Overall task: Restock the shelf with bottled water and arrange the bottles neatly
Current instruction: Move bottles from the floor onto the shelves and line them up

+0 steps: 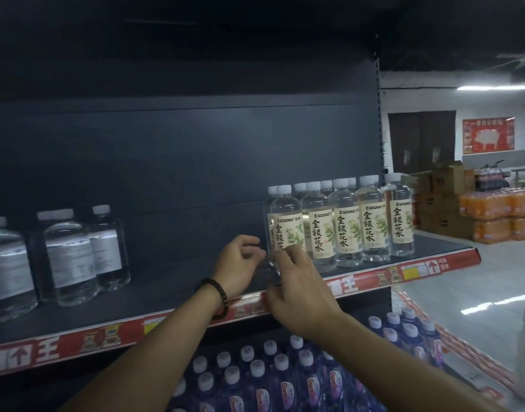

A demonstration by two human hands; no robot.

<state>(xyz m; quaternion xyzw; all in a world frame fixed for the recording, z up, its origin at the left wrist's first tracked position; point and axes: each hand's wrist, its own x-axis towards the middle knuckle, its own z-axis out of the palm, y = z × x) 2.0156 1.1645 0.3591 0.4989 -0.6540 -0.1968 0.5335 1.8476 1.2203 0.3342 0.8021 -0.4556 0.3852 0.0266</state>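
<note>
Dim shop aisle, with a dark metal shelf [166, 281] in front of me, edged by a red price strip [77, 343]. At its right end stands the row of water bottles [347, 230]. They are clear plastic with white screw caps and cream labels carrying black characters and a green leaf sprig. 5 show in the front row, upright and close together, with more caps behind them.

My right hand [300, 292] reaches to the leftmost front bottle [285, 215]. Its fingers are fairly straight and lie against the lower label rather than wrapping round it. My left hand [236, 263], with a dark bead bracelet [218, 292] on the wrist, hovers just left of that bottle. Its fingers are loosely curled, but the blur is such that I cannot tell whether they grip or even touch anything.

Well apart, at the shelf's left end, stand 3 larger clear bottles [68, 254] with pale labels. On the shelf below are packed blue-labelled bottles [285, 382] with white caps. Across the floor to the right are stacked packs of orange drink [493, 215], brown cartons [442, 203] and a red poster [488, 133] on the wall.
</note>
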